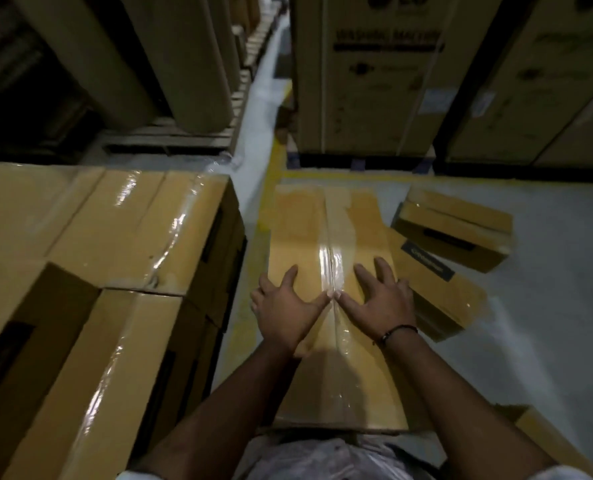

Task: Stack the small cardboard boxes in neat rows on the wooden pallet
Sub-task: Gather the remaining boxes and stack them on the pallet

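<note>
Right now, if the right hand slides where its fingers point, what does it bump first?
Nothing soon: the right hand lies flat on the taped box, whose bare top runs ahead; depth beyond is unclear.

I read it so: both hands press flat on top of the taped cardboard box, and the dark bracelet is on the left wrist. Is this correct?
Not quite. The dark bracelet is on the right wrist, as the head view shows. The rest holds: left hand and right hand lie flat on the taped cardboard box.
</note>
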Action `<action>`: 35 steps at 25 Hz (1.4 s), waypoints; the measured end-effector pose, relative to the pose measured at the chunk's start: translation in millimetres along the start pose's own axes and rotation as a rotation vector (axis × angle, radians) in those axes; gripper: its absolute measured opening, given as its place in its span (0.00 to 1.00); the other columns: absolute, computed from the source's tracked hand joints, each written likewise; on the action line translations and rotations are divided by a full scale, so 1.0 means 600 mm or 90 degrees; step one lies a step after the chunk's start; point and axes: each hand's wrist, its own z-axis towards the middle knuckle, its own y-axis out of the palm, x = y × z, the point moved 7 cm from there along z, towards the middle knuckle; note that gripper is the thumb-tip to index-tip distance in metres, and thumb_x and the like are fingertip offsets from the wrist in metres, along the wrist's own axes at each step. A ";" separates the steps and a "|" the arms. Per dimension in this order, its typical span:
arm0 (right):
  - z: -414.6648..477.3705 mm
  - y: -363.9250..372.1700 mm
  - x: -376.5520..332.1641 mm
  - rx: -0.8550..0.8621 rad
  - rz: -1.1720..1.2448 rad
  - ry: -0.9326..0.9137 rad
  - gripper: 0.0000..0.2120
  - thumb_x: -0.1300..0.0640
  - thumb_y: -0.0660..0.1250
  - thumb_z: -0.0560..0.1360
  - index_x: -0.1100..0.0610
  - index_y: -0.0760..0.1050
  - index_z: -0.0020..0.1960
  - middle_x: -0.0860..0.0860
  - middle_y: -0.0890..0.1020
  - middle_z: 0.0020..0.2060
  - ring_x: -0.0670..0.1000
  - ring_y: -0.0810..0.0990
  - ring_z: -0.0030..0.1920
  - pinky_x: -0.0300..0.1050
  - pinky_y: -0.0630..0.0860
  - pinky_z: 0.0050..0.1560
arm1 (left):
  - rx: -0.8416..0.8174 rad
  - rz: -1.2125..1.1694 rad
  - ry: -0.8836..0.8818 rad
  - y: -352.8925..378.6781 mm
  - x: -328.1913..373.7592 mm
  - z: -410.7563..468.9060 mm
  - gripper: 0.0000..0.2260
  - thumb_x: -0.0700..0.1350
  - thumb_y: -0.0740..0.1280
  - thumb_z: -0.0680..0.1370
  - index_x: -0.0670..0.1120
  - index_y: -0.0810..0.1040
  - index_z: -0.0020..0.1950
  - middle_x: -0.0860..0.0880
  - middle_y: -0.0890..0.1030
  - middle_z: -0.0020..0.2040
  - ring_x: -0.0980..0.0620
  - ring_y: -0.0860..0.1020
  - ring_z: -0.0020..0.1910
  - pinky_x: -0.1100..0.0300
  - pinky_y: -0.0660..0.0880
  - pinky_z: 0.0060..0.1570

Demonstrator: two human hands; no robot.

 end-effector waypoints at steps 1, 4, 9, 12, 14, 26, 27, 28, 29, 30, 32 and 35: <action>-0.023 -0.006 -0.023 0.019 0.005 -0.012 0.41 0.21 0.58 0.68 0.36 0.59 0.77 0.44 0.52 0.80 0.65 0.58 0.75 0.65 0.65 0.72 | 0.019 -0.006 0.009 -0.028 -0.015 -0.015 0.44 0.80 0.63 0.65 0.63 0.64 0.77 0.41 0.59 0.78 0.36 0.60 0.74 0.40 0.61 0.72; -0.100 -0.007 -0.082 0.059 -0.005 -0.051 0.40 0.22 0.57 0.69 0.36 0.59 0.77 0.44 0.52 0.80 0.63 0.59 0.74 0.64 0.67 0.70 | 0.063 -0.041 0.023 -0.096 -0.067 -0.071 0.40 0.76 0.67 0.67 0.63 0.65 0.76 0.43 0.59 0.79 0.38 0.60 0.74 0.41 0.62 0.71; -0.266 0.023 -0.163 0.104 0.024 -0.087 0.38 0.24 0.58 0.70 0.39 0.61 0.76 0.46 0.53 0.80 0.63 0.61 0.73 0.61 0.67 0.69 | 0.156 0.001 0.028 -0.211 -0.174 -0.190 0.36 0.75 0.67 0.67 0.65 0.68 0.73 0.46 0.60 0.78 0.41 0.61 0.74 0.44 0.62 0.71; -0.344 0.048 -0.208 0.110 0.037 -0.087 0.37 0.25 0.57 0.71 0.40 0.64 0.76 0.46 0.54 0.80 0.61 0.62 0.71 0.58 0.68 0.68 | 0.165 0.023 0.046 -0.261 -0.229 -0.233 0.35 0.74 0.66 0.67 0.64 0.69 0.72 0.45 0.61 0.78 0.41 0.62 0.73 0.44 0.63 0.71; -0.388 0.063 -0.247 0.114 0.050 -0.089 0.36 0.26 0.58 0.72 0.41 0.64 0.76 0.46 0.55 0.80 0.61 0.62 0.71 0.57 0.69 0.67 | 0.183 0.030 0.045 -0.298 -0.272 -0.253 0.35 0.75 0.66 0.67 0.64 0.71 0.71 0.45 0.62 0.78 0.41 0.62 0.73 0.45 0.64 0.71; -0.518 0.290 -0.601 0.134 0.044 -0.094 0.32 0.28 0.59 0.72 0.40 0.68 0.73 0.45 0.58 0.78 0.58 0.65 0.68 0.58 0.71 0.66 | 0.069 0.007 0.072 -0.484 -0.679 -0.189 0.38 0.75 0.67 0.67 0.65 0.65 0.75 0.47 0.57 0.80 0.40 0.57 0.77 0.41 0.66 0.70; -0.530 0.315 -0.627 0.133 0.046 -0.082 0.32 0.28 0.60 0.72 0.40 0.68 0.73 0.45 0.58 0.78 0.58 0.65 0.67 0.57 0.71 0.66 | 0.060 0.016 0.078 -0.497 -0.712 -0.180 0.39 0.76 0.66 0.67 0.66 0.65 0.75 0.47 0.57 0.80 0.39 0.57 0.77 0.41 0.66 0.70; -0.539 0.334 -0.651 0.131 0.050 -0.072 0.32 0.28 0.60 0.72 0.40 0.68 0.72 0.45 0.58 0.78 0.58 0.65 0.67 0.57 0.71 0.66 | 0.054 0.023 0.088 -0.510 -0.740 -0.171 0.39 0.77 0.66 0.66 0.66 0.65 0.75 0.47 0.57 0.81 0.39 0.57 0.77 0.40 0.66 0.71; -0.548 0.352 -0.676 0.131 0.052 -0.065 0.32 0.28 0.59 0.72 0.40 0.68 0.72 0.45 0.58 0.78 0.58 0.65 0.67 0.57 0.71 0.66 | 0.046 0.023 0.103 -0.527 -0.766 -0.161 0.39 0.77 0.65 0.66 0.66 0.65 0.75 0.47 0.56 0.81 0.39 0.57 0.77 0.39 0.66 0.72; -0.555 0.365 -0.698 0.131 0.049 -0.063 0.32 0.28 0.59 0.72 0.40 0.68 0.72 0.45 0.58 0.78 0.59 0.65 0.67 0.56 0.71 0.66 | 0.036 0.017 0.117 -0.544 -0.787 -0.153 0.39 0.77 0.65 0.66 0.66 0.65 0.75 0.47 0.56 0.81 0.40 0.57 0.77 0.40 0.65 0.72; -0.565 0.389 -0.745 0.126 0.047 -0.052 0.31 0.28 0.60 0.73 0.40 0.68 0.72 0.46 0.58 0.78 0.59 0.65 0.67 0.56 0.70 0.66 | 0.014 0.008 0.142 -0.577 -0.828 -0.128 0.38 0.75 0.67 0.67 0.66 0.66 0.75 0.46 0.55 0.81 0.40 0.56 0.77 0.41 0.64 0.73; -0.558 0.424 -0.792 0.097 0.032 -0.044 0.31 0.29 0.61 0.74 0.40 0.66 0.73 0.47 0.56 0.79 0.62 0.63 0.70 0.58 0.69 0.68 | -0.047 0.007 0.166 -0.596 -0.880 -0.086 0.38 0.72 0.70 0.70 0.64 0.64 0.77 0.44 0.52 0.82 0.38 0.55 0.78 0.41 0.62 0.73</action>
